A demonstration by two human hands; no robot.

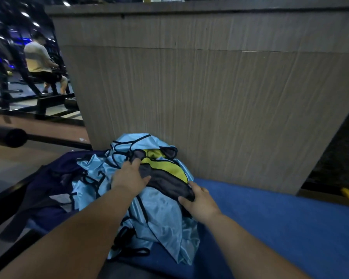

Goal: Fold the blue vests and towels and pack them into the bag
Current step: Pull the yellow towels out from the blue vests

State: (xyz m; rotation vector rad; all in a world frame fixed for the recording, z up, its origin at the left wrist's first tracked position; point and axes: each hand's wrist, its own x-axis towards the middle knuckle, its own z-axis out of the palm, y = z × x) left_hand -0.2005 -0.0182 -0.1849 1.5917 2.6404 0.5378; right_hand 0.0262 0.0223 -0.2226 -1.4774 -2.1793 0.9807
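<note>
Sorting step, nothing folded yet: grey cloth (pixel 167 183) atop the vests (pixel 163 212) heaped on the mat (pixel 270 218) is gripped by left hand (pixel 130 176) and pinched by right hand (pixel 199 202). Next it likely needs lifting clear and spreading flat.

dim indoor light, bluish cast; bright ceiling spots (pixel 24 14) smear upper left; wide-angle bending at edges; soft, slightly blurred throughout.

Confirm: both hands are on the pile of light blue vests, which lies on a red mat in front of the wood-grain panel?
Not quite. The mat is blue, not red. The head view shows the left hand and right hand on the pile of light blue vests, the right pinching a grey and yellow cloth atop it, in front of the wood-grain panel.
</note>
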